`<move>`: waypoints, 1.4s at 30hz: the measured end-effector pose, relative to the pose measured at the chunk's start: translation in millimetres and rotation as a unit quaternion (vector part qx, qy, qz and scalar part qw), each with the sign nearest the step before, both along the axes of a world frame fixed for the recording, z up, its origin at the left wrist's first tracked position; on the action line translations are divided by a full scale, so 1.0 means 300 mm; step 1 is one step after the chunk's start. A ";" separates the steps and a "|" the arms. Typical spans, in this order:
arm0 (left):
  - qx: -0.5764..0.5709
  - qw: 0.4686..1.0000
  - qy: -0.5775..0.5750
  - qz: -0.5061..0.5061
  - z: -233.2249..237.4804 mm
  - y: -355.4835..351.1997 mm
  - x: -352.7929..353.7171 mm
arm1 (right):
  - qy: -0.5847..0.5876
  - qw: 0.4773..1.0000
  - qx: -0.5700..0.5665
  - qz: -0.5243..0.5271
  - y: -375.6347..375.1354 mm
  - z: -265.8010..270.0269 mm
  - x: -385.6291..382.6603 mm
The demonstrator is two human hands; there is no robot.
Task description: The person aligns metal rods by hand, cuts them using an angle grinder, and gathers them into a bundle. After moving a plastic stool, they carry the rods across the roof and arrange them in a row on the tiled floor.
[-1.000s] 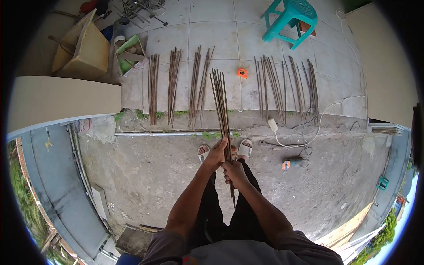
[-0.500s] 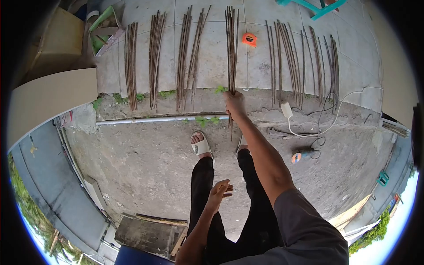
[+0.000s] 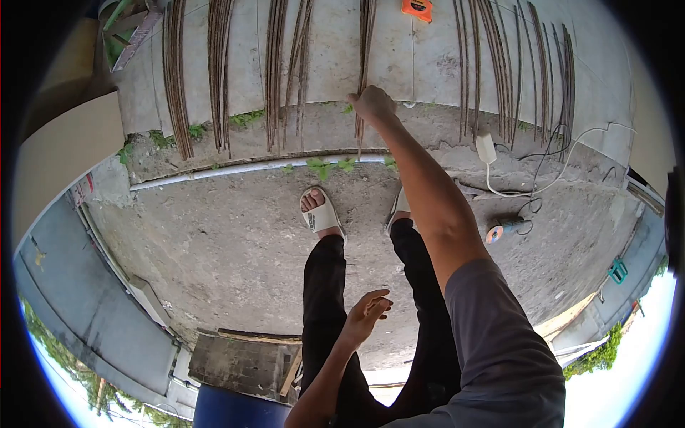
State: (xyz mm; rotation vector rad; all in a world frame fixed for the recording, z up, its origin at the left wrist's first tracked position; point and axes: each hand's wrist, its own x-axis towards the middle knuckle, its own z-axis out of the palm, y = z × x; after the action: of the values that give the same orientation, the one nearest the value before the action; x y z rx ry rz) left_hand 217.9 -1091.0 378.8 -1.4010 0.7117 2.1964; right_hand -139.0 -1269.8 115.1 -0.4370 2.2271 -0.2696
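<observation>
Here, right hand (image 3: 372,105): fist closed round rods (image 3: 367,36).
Left hand (image 3: 367,312): loosely open, empty.
Tape (image 3: 417,7): one o'clock of right hand.
Pipe (image 3: 235,170): six o'clock, at rod ends.

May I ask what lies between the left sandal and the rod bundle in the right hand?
A white pipe with green weeds crosses just before the rod bundle, in the head view.

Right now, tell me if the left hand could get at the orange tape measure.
Probably not: the left hand hangs back by the legs, while the tape measure lies on the tiles ahead, beyond even the outstretched right hand gripping the rods.
</observation>
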 end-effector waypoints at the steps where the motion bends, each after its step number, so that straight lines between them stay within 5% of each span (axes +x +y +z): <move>1: 0.003 1.000 0.006 0.003 0.007 -0.008 -0.004 | -0.022 1.000 0.018 0.013 -0.002 0.105 -0.028; 8: -0.078 0.997 0.014 -0.011 0.076 -0.080 0.031 | -0.028 0.999 0.011 0.027 0.537 0.372 0.030; 14: -0.159 0.984 0.043 -0.071 0.304 -0.331 0.118 | -0.096 0.980 0.176 0.018 1.213 0.823 0.243; 22: -0.318 0.926 0.004 -0.202 0.497 -0.767 0.295 | -0.172 0.947 0.239 -0.129 1.754 1.413 0.846; 24: -0.339 0.909 -0.001 -0.242 0.514 -0.854 0.363 | -0.209 0.924 0.238 -0.214 1.787 1.486 1.017; 27: -0.352 0.892 0.003 -0.283 0.519 -0.907 0.397 | -0.165 0.962 0.156 -0.150 1.892 1.407 1.271; 31: -0.320 0.906 0.017 -0.276 0.560 -0.926 0.426 | -0.033 0.975 0.115 -0.188 1.785 1.424 1.354; 33: -0.288 0.924 0.025 -0.250 0.631 -0.873 0.386 | -0.006 0.951 0.081 -0.297 1.587 1.603 1.269; 37: -0.146 0.965 0.139 -0.167 0.790 -0.673 0.254 | 0.224 0.944 -0.139 -0.196 1.239 1.874 1.111; 40: 0.009 0.956 0.240 -0.168 0.899 -0.428 0.158 | 0.353 0.873 -0.317 -0.112 1.028 2.193 1.113; 42: -0.030 0.945 0.294 -0.138 1.189 -0.114 0.093 | 0.394 0.842 -0.366 -0.044 1.014 2.242 1.182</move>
State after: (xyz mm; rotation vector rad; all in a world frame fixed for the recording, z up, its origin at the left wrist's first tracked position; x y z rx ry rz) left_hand 245.6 -1125.2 735.4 -0.5975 1.1045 2.3747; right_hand 215.7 -965.5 787.8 -0.9911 2.8853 -1.1957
